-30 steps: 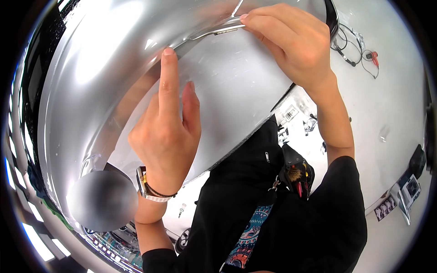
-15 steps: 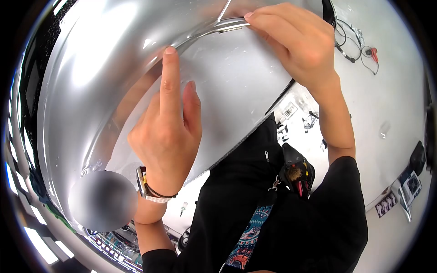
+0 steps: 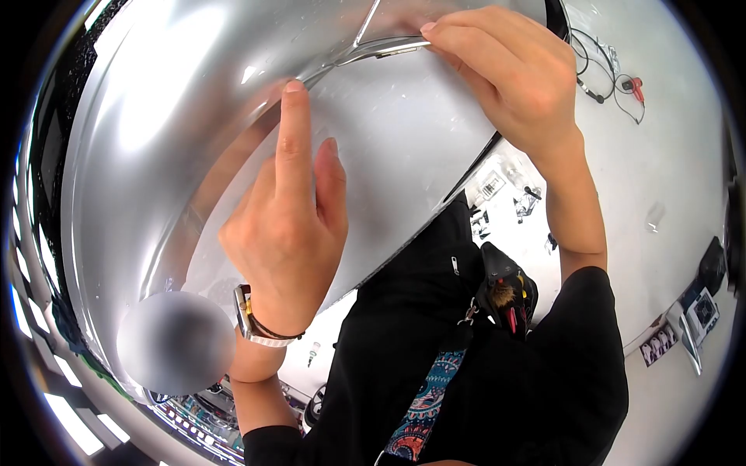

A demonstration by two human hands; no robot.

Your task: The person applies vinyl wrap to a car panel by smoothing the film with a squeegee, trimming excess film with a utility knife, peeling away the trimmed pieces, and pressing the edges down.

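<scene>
A silver car body panel [image 3: 179,101] curves across the upper left, glossy and dotted with droplets. Clear film [image 3: 369,50] lies along its crease, with a raised, shiny fold. My right hand [image 3: 509,74] pinches the film's edge at the right end of this fold, thumb partly hidden. Lower down, my left hand [image 3: 284,194] has its index finger stretched out, the tip touching the panel at the crease. Its thumb stands apart and the other fingers are curled under, mostly out of sight. It holds nothing.
A black tool pouch [image 3: 505,291] hangs at my waist beside a patterned strap [image 3: 427,404]. On the pale floor lie a cable [image 3: 594,89] with a red-handled tool [image 3: 636,88] and scattered small items [image 3: 493,186]. A blurred round patch covers the lower left.
The fold in the film has shifted slightly left and down near my right fingers. Both hands keep nearly the same pose, and the view has moved a little.
</scene>
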